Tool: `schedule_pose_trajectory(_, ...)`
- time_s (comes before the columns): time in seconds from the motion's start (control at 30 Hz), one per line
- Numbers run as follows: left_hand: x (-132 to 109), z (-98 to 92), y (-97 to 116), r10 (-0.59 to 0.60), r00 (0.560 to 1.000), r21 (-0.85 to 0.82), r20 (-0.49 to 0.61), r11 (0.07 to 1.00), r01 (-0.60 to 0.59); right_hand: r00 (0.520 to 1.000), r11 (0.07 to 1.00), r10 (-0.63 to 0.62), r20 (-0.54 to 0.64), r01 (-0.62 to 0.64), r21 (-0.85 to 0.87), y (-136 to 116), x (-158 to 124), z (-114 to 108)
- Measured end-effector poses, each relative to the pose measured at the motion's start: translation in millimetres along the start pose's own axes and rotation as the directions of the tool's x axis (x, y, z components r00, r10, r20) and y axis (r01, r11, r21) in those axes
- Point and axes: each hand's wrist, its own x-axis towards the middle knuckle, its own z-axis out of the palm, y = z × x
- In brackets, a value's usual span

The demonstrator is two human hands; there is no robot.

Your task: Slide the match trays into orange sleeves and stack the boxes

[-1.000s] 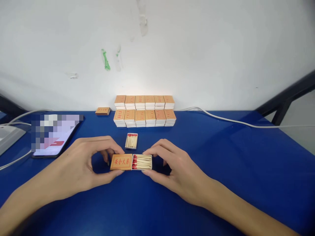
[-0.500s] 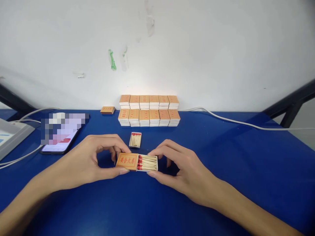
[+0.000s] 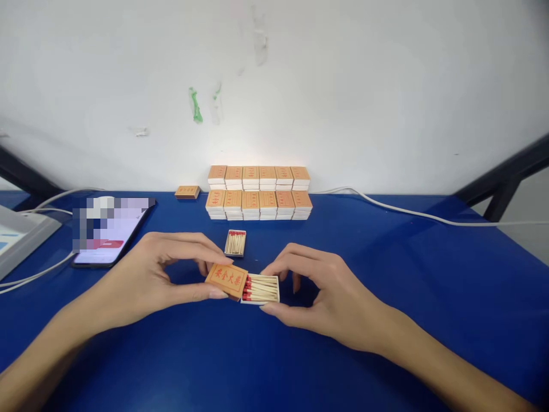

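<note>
Between thumb and fingers, my left hand (image 3: 171, 274) grips an orange matchbox sleeve (image 3: 227, 278) with red characters, tilted down towards its right end. My right hand (image 3: 317, 292) pinches the long sides of a white matchbox tray (image 3: 278, 290) filled with red-tipped matches (image 3: 261, 288). Tray and sleeve meet at the sleeve's right end; whether the tray's left edge is still inside cannot be made out. Just beyond my left fingertips lies a second tray of matches (image 3: 235, 243), uncovered, its red heads pointing away from me.
Stacked matchboxes (image 3: 259, 206) stand in two rows against the wall. A single matchbox (image 3: 187, 192) lies left of them. On the left are a phone (image 3: 115, 246), white cables (image 3: 38, 280) and a pale device (image 3: 26, 234). Another cable (image 3: 407, 214) crosses the blue table (image 3: 274, 360) at the right.
The sleeve has gone from lying level to being tilted, its left part raised. The held tray has shifted slightly right and towards me, with my right hand on it.
</note>
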Motion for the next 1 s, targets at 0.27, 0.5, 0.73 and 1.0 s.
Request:
schedule_pose_trajectory(0.27, 0.5, 0.9, -0.6, 0.013, 1.000, -0.083, -0.027, 0.996, -0.015, 0.998, 0.997, 0.017, -0.066, -0.013, 0.070, -5.1, 0.5, 0.7)
schedule_pose_trajectory(0.5, 0.8, 0.1, 0.2, -0.020, 1.000, -0.102, -0.014, 0.995, 0.018, 0.997, 0.998, 0.022, -0.079, -0.017, 0.063, -3.3, -0.6, 3.5)
schedule_pose_trajectory(0.73, -0.2, 2.5, 1.8, -0.010, 1.000, -0.113, -0.012, 0.994, 0.009, 0.997, 0.997, 0.040, -0.064, -0.036, 0.062, -6.0, -1.0, 3.5)
schedule_pose_trajectory(1.0, 2.1, 15.9, 6.4, 0.046, 0.999, -0.146, -0.015, 0.988, -0.048, 0.994, 0.995, -0.019, -0.110, 0.029, 0.093, -5.3, -2.1, 10.8)
